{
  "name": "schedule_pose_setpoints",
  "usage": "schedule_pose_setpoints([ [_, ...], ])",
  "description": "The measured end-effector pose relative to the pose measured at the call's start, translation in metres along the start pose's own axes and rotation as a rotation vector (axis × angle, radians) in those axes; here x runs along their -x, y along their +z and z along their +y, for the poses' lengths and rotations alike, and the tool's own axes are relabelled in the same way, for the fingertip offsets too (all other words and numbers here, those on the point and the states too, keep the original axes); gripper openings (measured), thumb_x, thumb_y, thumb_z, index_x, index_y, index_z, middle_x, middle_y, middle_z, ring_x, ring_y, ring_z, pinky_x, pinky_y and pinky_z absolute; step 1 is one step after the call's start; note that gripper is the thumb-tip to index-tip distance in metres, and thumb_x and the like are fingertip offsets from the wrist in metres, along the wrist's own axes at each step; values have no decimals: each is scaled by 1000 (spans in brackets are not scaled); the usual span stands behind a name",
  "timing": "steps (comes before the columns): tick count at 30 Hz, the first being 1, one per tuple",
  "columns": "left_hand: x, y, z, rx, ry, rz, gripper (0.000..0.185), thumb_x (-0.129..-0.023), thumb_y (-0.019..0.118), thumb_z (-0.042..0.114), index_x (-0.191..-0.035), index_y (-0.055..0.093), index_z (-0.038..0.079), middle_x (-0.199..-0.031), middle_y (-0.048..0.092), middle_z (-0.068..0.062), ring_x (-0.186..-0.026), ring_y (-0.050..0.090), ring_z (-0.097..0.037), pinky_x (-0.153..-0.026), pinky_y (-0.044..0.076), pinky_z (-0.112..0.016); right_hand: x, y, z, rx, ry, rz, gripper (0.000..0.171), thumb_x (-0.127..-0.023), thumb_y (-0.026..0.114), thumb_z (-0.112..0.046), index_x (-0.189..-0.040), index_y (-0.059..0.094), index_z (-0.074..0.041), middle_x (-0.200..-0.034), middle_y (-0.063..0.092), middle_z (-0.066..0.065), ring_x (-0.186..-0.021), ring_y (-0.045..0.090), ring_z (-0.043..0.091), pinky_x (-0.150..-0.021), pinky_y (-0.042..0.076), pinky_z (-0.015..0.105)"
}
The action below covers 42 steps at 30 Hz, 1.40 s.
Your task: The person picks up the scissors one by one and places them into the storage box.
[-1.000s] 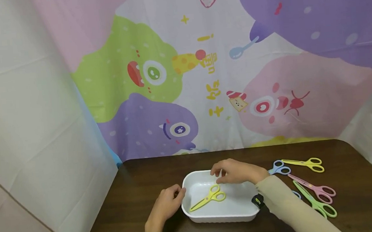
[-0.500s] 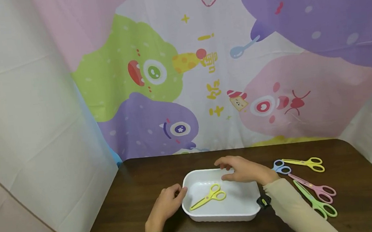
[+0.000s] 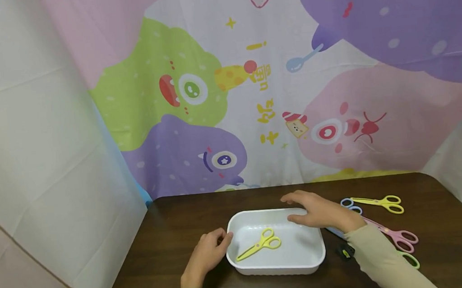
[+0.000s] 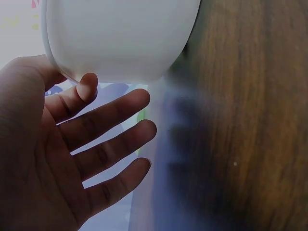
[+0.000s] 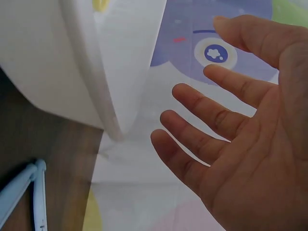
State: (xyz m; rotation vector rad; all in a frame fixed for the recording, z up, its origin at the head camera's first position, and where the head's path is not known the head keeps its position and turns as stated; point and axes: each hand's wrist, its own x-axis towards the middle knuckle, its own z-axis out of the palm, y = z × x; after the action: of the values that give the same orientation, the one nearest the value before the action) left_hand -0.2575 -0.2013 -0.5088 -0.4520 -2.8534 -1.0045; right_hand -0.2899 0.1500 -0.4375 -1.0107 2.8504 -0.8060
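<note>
A white tray (image 3: 281, 266) sits on the dark wooden table (image 3: 172, 221), with yellow scissors (image 3: 261, 243) lying inside it. My left hand (image 3: 207, 254) rests at the tray's left rim. In the left wrist view that left hand (image 4: 120, 110) has straight fingers, and its thumb touches the tray (image 4: 120, 38). My right hand (image 3: 317, 209) hovers over the tray's far right corner, holding nothing. The right wrist view shows this right hand (image 5: 202, 110) with spread fingers beside the tray (image 5: 48, 62).
Right of the tray lie more scissors: a blue pair (image 3: 350, 204), a yellow pair (image 3: 378, 202), a pink pair (image 3: 397, 235) and a green pair (image 3: 411, 261). A cartoon cloth backdrop (image 3: 251, 92) hangs behind the table. Blue scissors (image 5: 24, 192) show below the right hand.
My right hand has moved rightward from above the tray's middle to its far right corner, nearer the loose scissors. The left hand, tray and yellow scissors have stayed put.
</note>
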Motion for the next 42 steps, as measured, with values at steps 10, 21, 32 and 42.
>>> schedule_pose_setpoints([
  [10, 0, 0, 0, 13, -8, -14, 33, -104, 59, 41, -78, 60, 19, -61, 46, 9, -56, 43, -5, -54, 37, -24, 15, -6, 4, 78, 69, 55, 58, -94, 74, -37, -142, 57, -10, -142, 56, 16, -132, 53, 41, -106, 44, 61],
  [21, 2, -3, 3, 26, 9, 5, 32, -103, 61, 36, -76, 60, 18, -62, 47, 8, -57, 44, -5, -55, 38, -24, 30, -8, 13, 102, 137, 89, 65, -93, 76, -40, -144, 54, -8, -146, 51, 23, -134, 48, 47, -103, 44, 66],
  [32, 2, -2, 3, 25, 12, 1, 32, -103, 61, 36, -77, 61, 17, -63, 48, 8, -57, 43, -5, -55, 38, -24, 51, -10, 22, 110, 163, 155, 67, -92, 75, -42, -145, 53, -7, -149, 48, 25, -137, 44, 50, -103, 41, 70],
  [42, 2, -3, 3, 26, 9, 3, 32, -103, 61, 36, -77, 61, 17, -62, 48, 8, -57, 44, -6, -55, 38, -24, 66, -12, 36, 101, 165, 184, 75, -90, 77, -42, -146, 51, -1, -151, 44, 32, -139, 38, 56, -102, 38, 74],
])
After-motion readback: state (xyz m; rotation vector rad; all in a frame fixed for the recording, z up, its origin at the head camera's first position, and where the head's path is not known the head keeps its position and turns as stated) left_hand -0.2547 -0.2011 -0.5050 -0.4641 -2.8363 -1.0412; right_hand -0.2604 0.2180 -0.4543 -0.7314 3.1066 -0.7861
